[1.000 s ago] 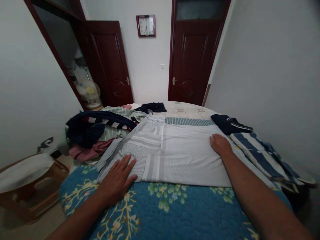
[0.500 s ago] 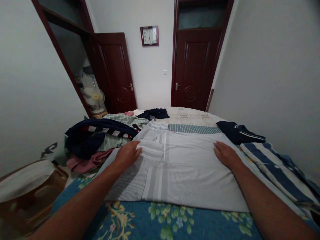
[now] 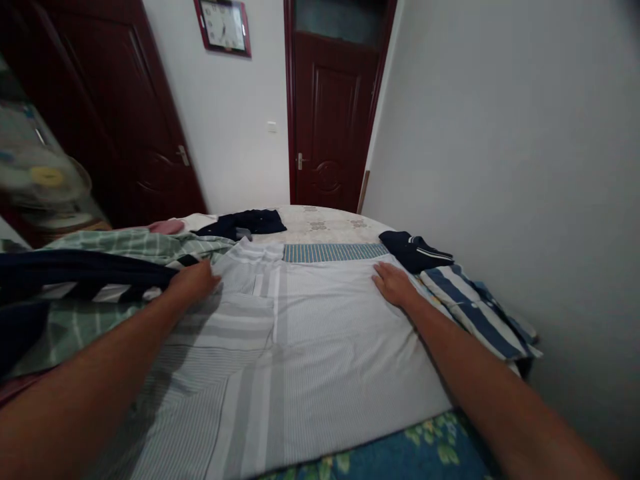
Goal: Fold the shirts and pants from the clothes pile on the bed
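A grey-and-white striped shirt (image 3: 340, 340) lies spread over the bed, its collar end toward the far side and its front placket left of the middle. At the shirt's far left edge is my left hand (image 3: 194, 281), slightly blurred, its fingers bent in around the cloth. My right hand (image 3: 395, 284) rests on the upper right part of the shirt, palm down, fingers apart, gripping nothing. Beyond the shirt's top edge shows a strip of blue striped fabric (image 3: 335, 252).
Rumpled clothes lie left: a green checked cloth (image 3: 135, 245) and a dark navy garment (image 3: 90, 267). Another navy piece (image 3: 250, 222) lies farther back. On the right are a folded navy garment (image 3: 407, 248) and a blue-and-white striped one (image 3: 473, 307). A floral bedcover (image 3: 400, 457) shows in front.
The view has turned right and come closer to the shirt. My left hand has shifted outward to the shirt's left edge, and the left front lies flatter. My right hand stays on the upper right.
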`<action>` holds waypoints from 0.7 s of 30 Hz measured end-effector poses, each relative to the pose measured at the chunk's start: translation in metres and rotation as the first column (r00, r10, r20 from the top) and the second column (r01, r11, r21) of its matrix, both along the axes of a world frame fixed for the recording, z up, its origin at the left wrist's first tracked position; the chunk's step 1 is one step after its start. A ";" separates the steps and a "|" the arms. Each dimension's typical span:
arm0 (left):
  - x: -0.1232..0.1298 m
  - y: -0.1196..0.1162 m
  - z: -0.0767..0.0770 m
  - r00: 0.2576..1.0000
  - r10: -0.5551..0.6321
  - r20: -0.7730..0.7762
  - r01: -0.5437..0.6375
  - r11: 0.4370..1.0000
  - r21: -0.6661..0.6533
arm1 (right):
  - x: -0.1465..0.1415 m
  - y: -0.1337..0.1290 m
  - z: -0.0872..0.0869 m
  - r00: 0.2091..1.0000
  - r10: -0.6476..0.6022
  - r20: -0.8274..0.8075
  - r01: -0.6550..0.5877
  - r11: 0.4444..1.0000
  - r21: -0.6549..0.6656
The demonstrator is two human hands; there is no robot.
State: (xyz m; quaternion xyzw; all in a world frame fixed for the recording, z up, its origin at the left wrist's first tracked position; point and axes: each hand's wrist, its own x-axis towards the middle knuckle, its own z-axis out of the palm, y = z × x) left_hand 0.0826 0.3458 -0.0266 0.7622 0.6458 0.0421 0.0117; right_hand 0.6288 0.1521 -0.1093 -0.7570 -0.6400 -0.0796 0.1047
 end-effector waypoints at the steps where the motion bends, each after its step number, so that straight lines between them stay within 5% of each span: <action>1: -0.001 0.007 -0.001 1.000 0.005 0.012 -0.005 1.000 -0.002 | 0.004 0.006 0.000 1.000 0.005 0.006 -0.005 1.000 0.021; 8: 0.010 0.039 -0.002 0.998 0.023 0.060 -0.023 1.000 0.004 | 0.025 0.041 0.009 0.998 -0.032 0.062 0.023 0.991 0.128; 21: 0.047 0.082 -0.006 0.979 0.023 0.204 -0.039 0.997 0.071 | 0.039 0.071 0.033 0.944 -0.162 0.288 0.198 0.975 -0.099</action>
